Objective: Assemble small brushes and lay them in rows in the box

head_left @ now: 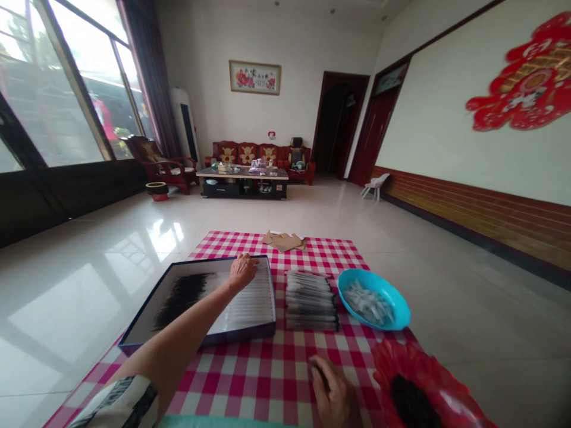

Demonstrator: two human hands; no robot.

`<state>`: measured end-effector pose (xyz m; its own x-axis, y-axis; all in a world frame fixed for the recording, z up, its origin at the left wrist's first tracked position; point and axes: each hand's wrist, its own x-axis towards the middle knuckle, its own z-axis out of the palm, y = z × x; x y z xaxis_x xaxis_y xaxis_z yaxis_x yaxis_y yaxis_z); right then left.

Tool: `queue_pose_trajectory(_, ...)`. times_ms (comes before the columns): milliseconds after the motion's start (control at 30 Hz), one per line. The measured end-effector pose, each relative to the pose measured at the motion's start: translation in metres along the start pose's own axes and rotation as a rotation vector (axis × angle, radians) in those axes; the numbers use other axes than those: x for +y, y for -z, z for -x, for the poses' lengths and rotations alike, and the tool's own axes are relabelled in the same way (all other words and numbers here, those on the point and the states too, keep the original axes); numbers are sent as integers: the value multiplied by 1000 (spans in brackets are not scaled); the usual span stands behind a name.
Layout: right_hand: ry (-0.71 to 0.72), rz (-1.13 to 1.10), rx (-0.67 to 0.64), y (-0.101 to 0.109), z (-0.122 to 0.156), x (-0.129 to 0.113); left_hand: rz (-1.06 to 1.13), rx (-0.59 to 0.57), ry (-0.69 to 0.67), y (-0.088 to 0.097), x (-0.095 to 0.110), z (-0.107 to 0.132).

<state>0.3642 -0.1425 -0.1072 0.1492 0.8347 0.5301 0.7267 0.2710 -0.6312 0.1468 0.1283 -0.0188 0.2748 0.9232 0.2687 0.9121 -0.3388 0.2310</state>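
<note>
Head view: our left hand (244,269) at the slim white tubes (252,303), right side of the shallow box (243,336).
We cannot tell its grip; our right hand (335,395) curls narrow, contents hidden. Caution: our forearm (190,333), crossing low, could scatter the loose, bristly black pieces (181,300). Translucent, dark-ended sticks (311,300) lie stacked outside, beside the smooth oval blue bowl (392,291).

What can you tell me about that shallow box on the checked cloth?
The shallow box is rectangular and open-topped, apparently card, with dark blue outer walls and a pale inside. It lies flat on the checked cloth. Slender black items lie at its left, whitish sticks at its right. The left hand is at its far right part; exact contact is unclear.
</note>
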Motion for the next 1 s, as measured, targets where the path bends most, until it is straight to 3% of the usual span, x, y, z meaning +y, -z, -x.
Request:
queue_pose_trajectory(133,-26,-19,-8,2,-4,-7,-5,60,-66,10,12,11)
queue_pose_trajectory(300,-56,-51,-37,7,-8,-15,59,97,-274,27,64,51)
queue_pose_trajectory(400,-71,-60,-51,9,-7,-18,134,38,-457,22,100,86)
queue_pose_trajectory(500,-93,-74,-68,9,-5,-19,114,-84,-547,4,128,114)
queue_pose_trajectory(700,-74,-63,-60,9,-5,-19,32,-95,-474,-34,150,130)
queue_pose_trajectory(1000,-50,-39,-62,8,-6,-18,-2,-82,-336,-45,155,123)
